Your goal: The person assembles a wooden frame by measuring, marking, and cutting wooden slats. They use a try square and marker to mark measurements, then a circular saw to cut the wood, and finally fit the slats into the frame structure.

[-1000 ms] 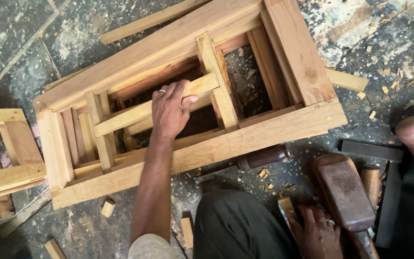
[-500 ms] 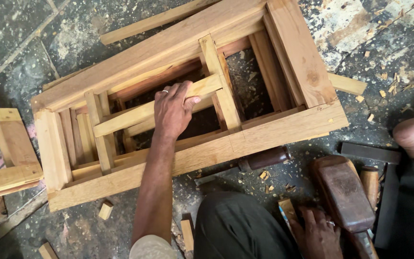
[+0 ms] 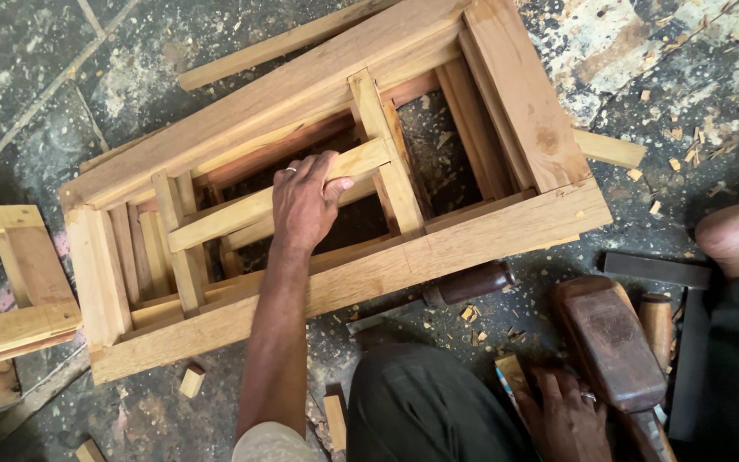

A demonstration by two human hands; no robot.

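Far left of the left hand, a second wooden frame [image 3: 6,291] lies cut off at the edge, well apart from both hands. Small wood offcut [image 3: 191,380] on the stone floor [image 3: 27,103], just left of the forearm, below the big frame. The big wooden frame [image 3: 344,282] lies flat on the floor, tilted up toward the right, several slats inside it. Left hand [image 3: 305,201] reaches over the near rail into the frame, fingers wrapped over a loose slat [image 3: 250,210] that runs diagonally across the opening; hand clamped on that slat, ring on one finger. An upright crosspiece [image 3: 382,150] stands just right of the fingertips, touching the slat's end. A thin strip of wood [image 3: 284,43] lies beyond the frame, well above the left hand. Below the frame, between the two hands, a chisel with a dark handle [image 3: 464,284] lies on the floor, wood chips around it. The person's dark trouser knee [image 3: 421,411] sits between the arms. Right hand [image 3: 566,415] is low at the bottom edge, fingers spread and resting on the floor beside a small wood block [image 3: 513,376]; not gripping anything, ring visible. Just right of it and touching, a dark wooden mallet [image 3: 609,338]. Further right, a bare foot [image 3: 737,238] near the edge.
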